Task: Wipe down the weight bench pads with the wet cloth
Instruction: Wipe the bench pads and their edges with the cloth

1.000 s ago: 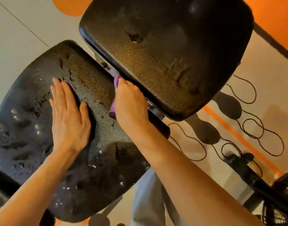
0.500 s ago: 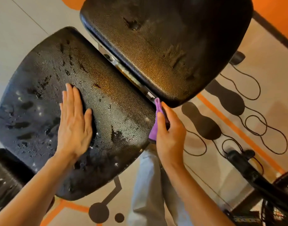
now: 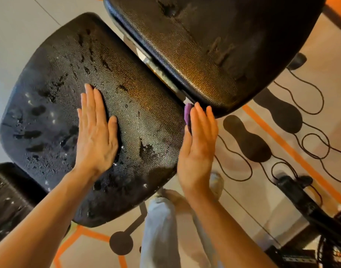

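The left hand (image 3: 97,136) is lying flat and open on the seat pad (image 3: 55,78), palm down, fingers together and pointing toward the pad's far edge. The right hand (image 3: 197,149) is standing on edge against the right side of the same pad, fingers straight and extended, pressing the purple cloth (image 3: 188,114) against the pad's side rather than clutching it. Only a small folded strip of the cloth is showing, peeking out beyond the fingertips at the pad's far right corner, just under the near edge of the back pad (image 3: 214,39); the rest is hiding behind the palm.

The seat pad is looking black and pebbled, shining with water: beads and dark wet patches are scattering across its left half and near edge, and streaks are running along its far side. The back pad is sitting just beyond it across a narrow gap with a metal frame (image 3: 160,70) showing through, its textured skin glowing amber and carrying a few dents and scuff marks. A third black pad (image 3: 9,194) is showing at the lower left, also speckled with droplets. Below, a patterned floor (image 3: 262,200) in beige, orange and black is lying under the bench.
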